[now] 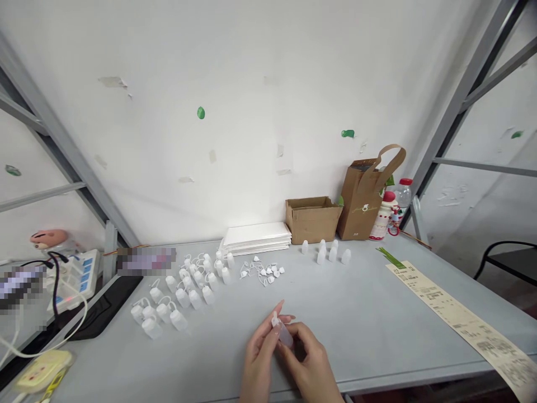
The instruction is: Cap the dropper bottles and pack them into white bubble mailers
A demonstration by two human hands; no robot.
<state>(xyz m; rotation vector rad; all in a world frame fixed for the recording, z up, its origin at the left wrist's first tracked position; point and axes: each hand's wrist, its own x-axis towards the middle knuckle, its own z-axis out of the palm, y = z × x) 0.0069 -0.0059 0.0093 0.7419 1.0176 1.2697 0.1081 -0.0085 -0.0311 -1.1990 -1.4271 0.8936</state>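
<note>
A small translucent squeeze bottle (286,334) is tilted between my two hands above the table's near edge. My left hand (262,344) pinches its top end, where a small white tip shows. Around the bottle's body, the fingers of my right hand (308,354) are closed. Beyond my hands lies a loose pile of small white caps with strap loops (266,271). On the left stand many capped white bottles (194,299), several with looped straps. At the back right, several bottles without straps (321,256) stand in a small group.
Behind are a stack of white boxes (255,238), an open cardboard box (314,221), a brown paper bag (356,207) and a red-capped bottle (403,193). A long printed paper strip (453,322) hangs over the right edge. A power strip (78,280) with cables sits left.
</note>
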